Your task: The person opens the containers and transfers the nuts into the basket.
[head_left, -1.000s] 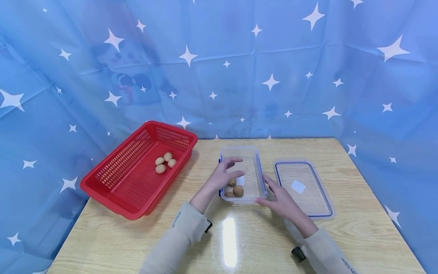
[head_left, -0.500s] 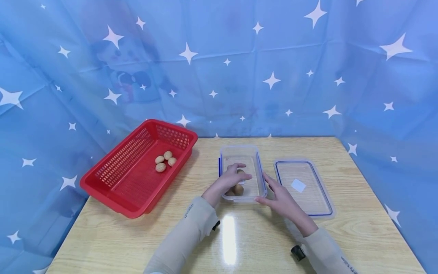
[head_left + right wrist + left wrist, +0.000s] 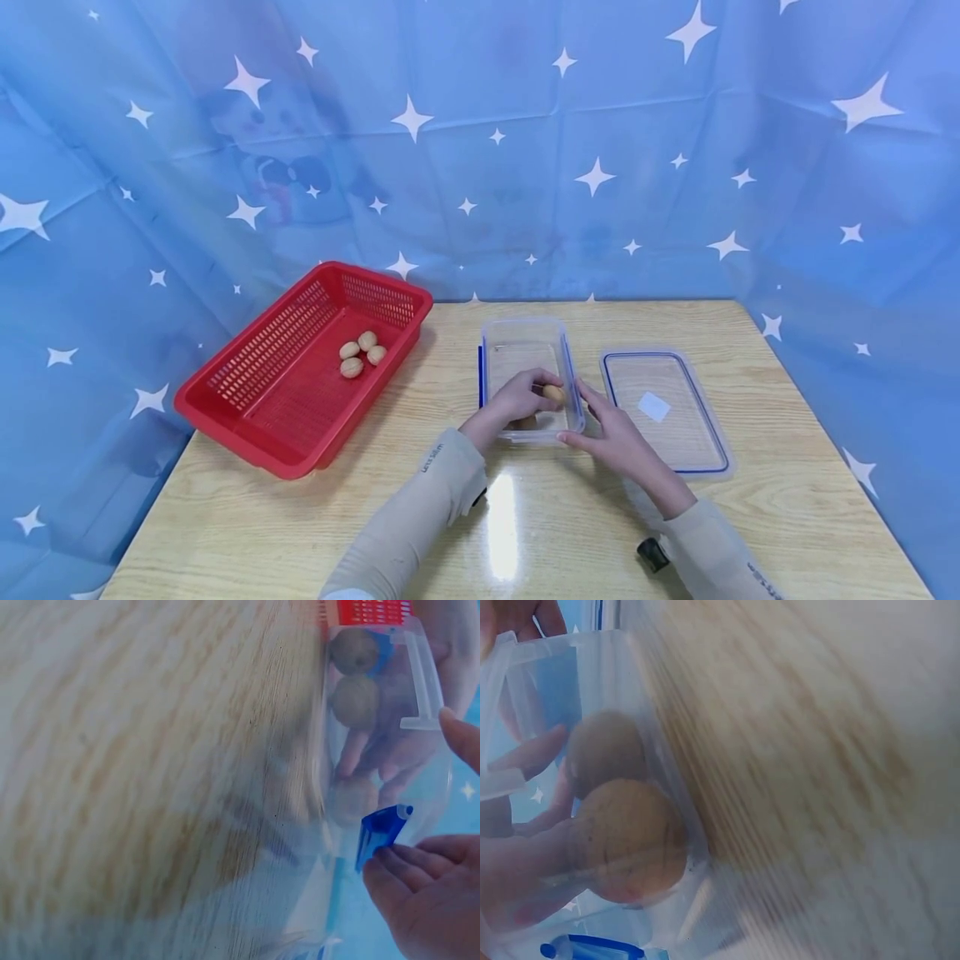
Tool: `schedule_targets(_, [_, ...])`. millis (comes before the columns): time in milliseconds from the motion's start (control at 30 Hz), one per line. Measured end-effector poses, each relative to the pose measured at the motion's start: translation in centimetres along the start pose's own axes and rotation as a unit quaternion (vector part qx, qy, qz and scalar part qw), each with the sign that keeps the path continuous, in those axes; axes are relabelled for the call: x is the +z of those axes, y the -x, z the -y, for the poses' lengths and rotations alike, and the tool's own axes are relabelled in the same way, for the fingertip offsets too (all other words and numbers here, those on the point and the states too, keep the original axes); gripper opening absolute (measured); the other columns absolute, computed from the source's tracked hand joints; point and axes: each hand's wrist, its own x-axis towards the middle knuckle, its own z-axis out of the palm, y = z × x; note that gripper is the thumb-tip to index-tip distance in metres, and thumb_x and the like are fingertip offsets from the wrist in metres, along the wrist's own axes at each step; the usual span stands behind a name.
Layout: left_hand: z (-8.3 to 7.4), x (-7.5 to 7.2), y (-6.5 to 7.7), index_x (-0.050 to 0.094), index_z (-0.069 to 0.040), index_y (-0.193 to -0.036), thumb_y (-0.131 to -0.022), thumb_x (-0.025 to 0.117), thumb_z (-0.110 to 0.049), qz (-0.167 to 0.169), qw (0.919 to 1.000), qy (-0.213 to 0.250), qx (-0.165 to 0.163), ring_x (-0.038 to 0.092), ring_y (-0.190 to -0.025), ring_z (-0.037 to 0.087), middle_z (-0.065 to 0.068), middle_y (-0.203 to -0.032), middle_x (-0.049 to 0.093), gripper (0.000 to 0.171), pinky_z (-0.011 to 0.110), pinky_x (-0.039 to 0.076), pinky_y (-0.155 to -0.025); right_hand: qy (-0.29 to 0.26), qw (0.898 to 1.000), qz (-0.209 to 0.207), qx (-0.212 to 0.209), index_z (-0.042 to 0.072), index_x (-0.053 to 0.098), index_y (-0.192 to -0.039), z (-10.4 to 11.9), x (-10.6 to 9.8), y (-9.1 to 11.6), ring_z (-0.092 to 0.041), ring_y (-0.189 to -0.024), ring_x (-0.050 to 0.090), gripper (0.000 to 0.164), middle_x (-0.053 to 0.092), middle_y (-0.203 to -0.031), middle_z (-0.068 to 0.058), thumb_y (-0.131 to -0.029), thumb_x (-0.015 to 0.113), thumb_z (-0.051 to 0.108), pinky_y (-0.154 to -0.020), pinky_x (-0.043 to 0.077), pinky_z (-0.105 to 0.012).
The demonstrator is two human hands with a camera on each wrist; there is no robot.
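My left hand [image 3: 517, 398] reaches down inside a clear plastic container [image 3: 522, 329] with blue latches. Its thumb and fingers curve around a walnut [image 3: 553, 395] near the container's right wall. Another walnut [image 3: 527, 422] shows low by the near wall, partly covered by that hand. Through the clear wall, the left wrist view shows two walnuts [image 3: 630, 844] side by side; the right wrist view shows a pair at one end and one walnut [image 3: 352, 801] under the left fingertips. My right hand [image 3: 611, 432] grips the container's near right corner, thumb in front, fingers along the side by a blue latch [image 3: 382, 832].
A red perforated basket [image 3: 300, 417] stands to the left, with several walnuts [image 3: 351, 367] on its floor. Right of the container lies its clear lid [image 3: 663, 433] with a blue seal, on the wooden table [image 3: 570, 525]. A blue star-patterned curtain [image 3: 480, 150] hangs behind.
My left hand has moved from above the container's left side down and rightward into it, and a walnut has shifted to the right with it. The right hand has stayed at the corner.
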Motion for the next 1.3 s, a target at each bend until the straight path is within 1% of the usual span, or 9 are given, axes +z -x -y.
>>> schedule_targets(133, [-0.03,-0.02,0.07,0.068,-0.01,-0.119,-0.088,0.071,-0.001,0.0,1.0,-0.009,-0.002,0.058,-0.096,0.013,0.006,-0.112,0.067,0.033,0.02,0.046,-0.075,0.005,1.0,-0.001,0.002,-0.002,0.021,-0.156,0.15,-0.08,0.0,-0.054,-0.136,0.04,0.089,0.023,-0.16,-0.03,-0.092,0.071,0.033,-0.11,0.039,-0.06])
schedule_targets(300, [-0.15,-0.04,0.13,0.066,-0.008,-0.121,-0.088,0.07,0.0,-0.003,0.9996,-0.026,0.004,0.061,-0.101,0.016,0.009,-0.12,0.068,0.034,0.023,0.049,-0.084,0.007,1.0,-0.001,0.003,-0.001,0.021,-0.157,0.36,-0.12,0.01,-0.053,-0.137,0.04,0.089,0.024,-0.16,-0.029,-0.092,0.071,0.032,-0.11,0.039,-0.06])
schedule_targets(367, [-0.13,0.0,0.08,0.067,-0.007,-0.118,-0.087,0.071,0.0,-0.005,0.9997,-0.022,0.001,0.061,-0.1,0.016,0.009,-0.12,0.068,0.033,0.023,0.05,-0.084,0.007,1.0,-0.001,0.003,-0.001,0.021,-0.157,0.36,-0.14,0.03,-0.053,-0.137,0.04,0.089,0.023,-0.161,-0.029,-0.092,0.071,0.033,-0.11,0.039,-0.06])
schedule_targets(467, [0.03,0.04,-0.01,0.067,-0.008,-0.116,-0.087,0.072,-0.002,-0.007,0.9998,-0.019,-0.009,0.06,-0.095,0.011,0.007,-0.116,0.068,0.03,0.019,0.049,-0.08,0.009,1.0,-0.001,0.0,-0.001,0.021,-0.157,0.36,-0.17,0.06,-0.054,-0.137,0.04,0.089,0.024,-0.16,-0.03,-0.092,0.071,0.033,-0.11,0.039,-0.06])
schedule_targets(533, [0.09,0.07,-0.05,0.067,-0.008,-0.114,-0.086,0.074,-0.003,-0.01,0.9998,-0.007,-0.018,0.061,-0.095,0.012,0.007,-0.115,0.068,0.03,0.02,0.05,-0.08,0.009,1.0,-0.001,-0.001,-0.002,0.021,-0.157,0.34,-0.16,0.07,-0.054,-0.137,0.04,0.089,0.024,-0.16,-0.03,-0.092,0.071,0.032,-0.11,0.039,-0.06])
schedule_targets(700, [0.16,0.04,-0.19,0.062,-0.007,-0.116,-0.083,0.079,-0.008,-0.007,0.9995,0.011,-0.029,0.064,-0.1,0.016,0.008,-0.116,0.067,0.037,0.025,0.053,-0.087,0.01,1.0,-0.001,0.001,-0.002,0.021,-0.157,0.32,-0.15,0.01,-0.053,-0.137,0.04,0.089,0.024,-0.16,-0.03,-0.092,0.071,0.032,-0.11,0.039,-0.06])
schedule_targets(933, [0.15,-0.08,-0.21,0.063,-0.011,-0.122,-0.084,0.081,-0.018,0.003,0.999,0.018,-0.04,0.063,-0.111,0.02,0.007,-0.124,0.065,0.043,0.033,0.054,-0.096,0.016,1.0,-0.003,0.0,-0.001,0.022,-0.157,0.4,-0.19,-0.01,-0.054,-0.135,0.042,0.089,0.026,-0.16,-0.03,-0.092,0.071,0.034,-0.108,0.041,-0.061])
schedule_targets(1100, [0.12,-0.12,-0.22,0.065,-0.012,-0.123,-0.085,0.08,-0.017,-0.004,0.9994,0.019,-0.029,0.064,-0.11,0.019,0.006,-0.123,0.067,0.042,0.032,0.054,-0.094,0.013,1.0,-0.001,0.005,-0.001,0.021,-0.157,0.51,-0.18,0.06,-0.054,-0.137,0.04,0.089,0.025,-0.16,-0.029,-0.092,0.071,0.034,-0.109,0.04,-0.063])
schedule_targets(1300, [0.03,-0.31,-0.13,0.066,-0.013,-0.126,-0.085,0.079,-0.017,-0.011,0.9996,0.025,-0.01,0.066,-0.11,0.018,0.007,-0.123,0.069,0.043,0.029,0.055,-0.092,0.048,0.999,0.004,0.016,0.0,0.02,-0.157,0.76,-0.51,0.03,-0.054,-0.142,0.03,0.091,0.025,-0.16,-0.029,-0.092,0.07,0.039,-0.11,0.033,-0.069])
